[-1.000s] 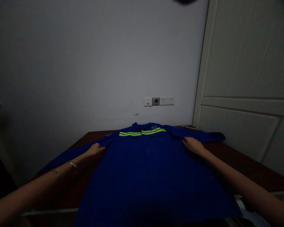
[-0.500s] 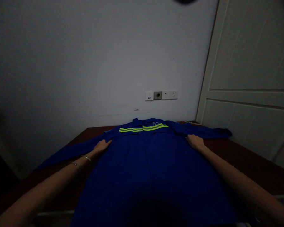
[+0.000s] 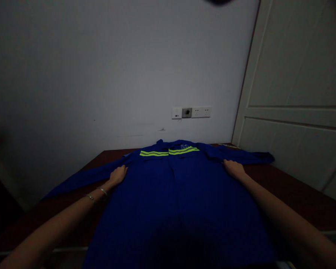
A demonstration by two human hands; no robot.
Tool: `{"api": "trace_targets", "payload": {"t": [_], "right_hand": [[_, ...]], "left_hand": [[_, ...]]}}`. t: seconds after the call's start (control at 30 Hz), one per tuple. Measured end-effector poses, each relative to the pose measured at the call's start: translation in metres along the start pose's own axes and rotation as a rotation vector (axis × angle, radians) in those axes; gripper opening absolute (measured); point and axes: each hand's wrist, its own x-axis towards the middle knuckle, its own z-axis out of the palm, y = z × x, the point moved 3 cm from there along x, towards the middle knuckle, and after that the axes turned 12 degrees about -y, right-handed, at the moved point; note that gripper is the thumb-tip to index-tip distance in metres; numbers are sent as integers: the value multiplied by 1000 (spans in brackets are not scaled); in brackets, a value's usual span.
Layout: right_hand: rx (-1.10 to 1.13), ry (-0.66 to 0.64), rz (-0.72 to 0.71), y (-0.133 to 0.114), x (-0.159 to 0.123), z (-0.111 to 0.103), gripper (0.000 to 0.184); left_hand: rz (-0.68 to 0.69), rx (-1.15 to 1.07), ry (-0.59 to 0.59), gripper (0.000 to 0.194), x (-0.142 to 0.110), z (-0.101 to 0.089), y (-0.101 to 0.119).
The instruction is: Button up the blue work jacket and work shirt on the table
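Observation:
A blue work jacket (image 3: 168,186) with yellow-green reflective stripes lies spread front side up, its collar toward the wall and both sleeves stretched out sideways. At its left side, just under the armpit, my left hand (image 3: 118,175) has its fingers closed on the fabric edge. My right hand (image 3: 234,169) grips the opposite side edge below the right sleeve. Bracelets circle my left wrist. The jacket's lower part runs toward me into dark shadow and hangs past the near table edge.
The jacket lies on a dark red-brown table (image 3: 294,190) against a pale wall (image 3: 128,74). Wall sockets (image 3: 196,112) sit above the collar. A light panelled door (image 3: 294,93) stands to the right of the table.
My left hand has shifted slightly left, and my right hand slightly right along the jacket's edge. The chest fabric lies a little differently around the front opening.

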Motion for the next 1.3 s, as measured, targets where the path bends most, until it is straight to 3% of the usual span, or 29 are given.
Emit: {"api": "trace_targets", "payload": {"t": [0.2, 0.4, 0.53, 0.7, 0.97, 1.17, 1.3], "right_hand": [[143, -63, 64, 20, -14, -5, 53], [259, -148, 101, 48, -44, -1, 59], [300, -215, 26, 50, -64, 9, 60], [287, -161, -52, 42, -88, 13, 49], [215, -111, -27, 44, -106, 16, 41], [234, -91, -32, 55, -110, 22, 45], [308, -106, -63, 67, -128, 28, 52]], "left_hand": [[40, 11, -76, 54, -17, -4, -9], [90, 161, -184, 59, -65, -1, -20], [125, 203, -209, 55, -95, 6, -21], [118, 132, -256, 43, -109, 9, -21], [133, 138, -212, 42, -122, 14, -31], [136, 137, -187, 47, -136, 10, -34], [110, 175, -182, 55, -159, 4, -41]]}}
